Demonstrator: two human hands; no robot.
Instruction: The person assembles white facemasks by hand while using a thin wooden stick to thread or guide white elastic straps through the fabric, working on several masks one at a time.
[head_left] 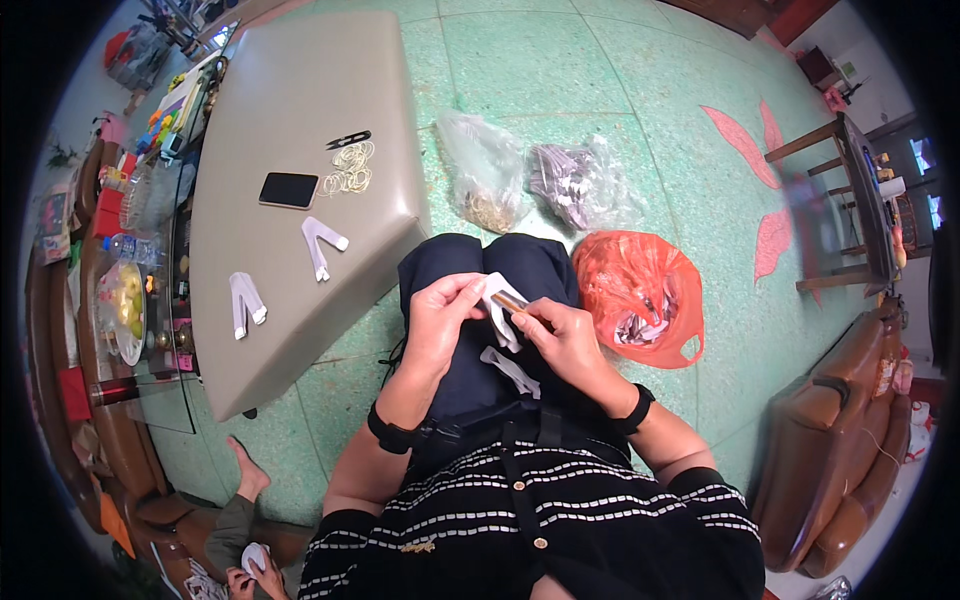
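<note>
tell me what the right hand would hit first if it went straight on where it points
Likely the white strip in the left hand, already close by the fingertips of the right hand; past it, up and to the left, come the left hand's fingers. Depth is unclear in this single view.

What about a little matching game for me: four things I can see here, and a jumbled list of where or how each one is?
Column one:
1. Left hand
2. Phone
3. Red plastic bag
4. Black snips

Column two:
A. On the green floor
B. On the padded bench, just beyond the pale rings
C. Pinching a white strip above the lap
D. On the padded bench, dark screen facing up

Right pairs: 1-C, 2-D, 3-A, 4-B.
</note>
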